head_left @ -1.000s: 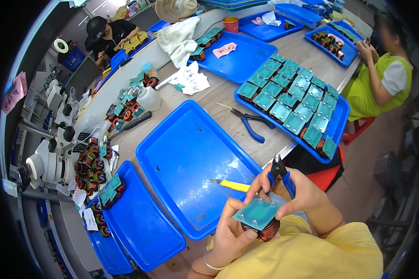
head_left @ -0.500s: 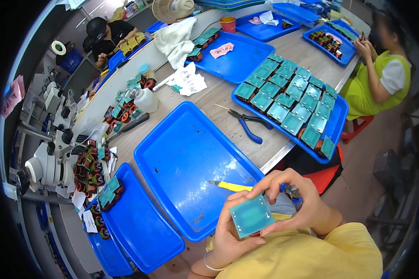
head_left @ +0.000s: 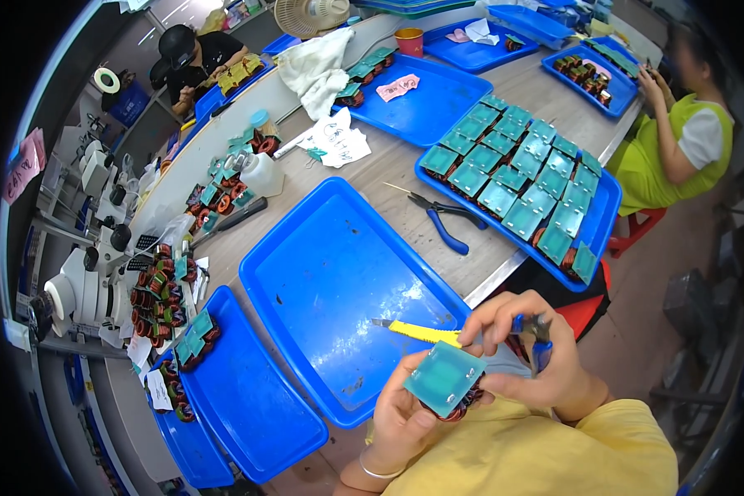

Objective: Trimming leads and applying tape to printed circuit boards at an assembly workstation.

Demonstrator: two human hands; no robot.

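My left hand (head_left: 395, 423) grips a coil module by its edges. A square green circuit board (head_left: 444, 379) faces up on it, and dark red copper windings (head_left: 458, 408) show beneath. Curled close to the board's right side is my right hand (head_left: 566, 376), its thumb at the board's edge. Tucked in its palm is a blue-handled metal tool (head_left: 542, 354), mostly hidden by the fingers. Just beyond both hands, a yellow utility knife (head_left: 422, 332) with its blade out lies on the rim of a large blue tray (head_left: 322, 306).
A blue tray (head_left: 610, 227) at right holds rows of similar modules. Blue-handled pliers (head_left: 446, 230) lie between trays. More blue trays (head_left: 252, 397) stand left, beside piled coils (head_left: 155, 298) and a white bottle (head_left: 262, 175). Co-workers sit at far left (head_left: 215, 62) and right (head_left: 686, 140).
The module has turned and tilted, so its windings show more. My right fingers have shifted along its right side, and the blue-handled tool has risen and shows more.
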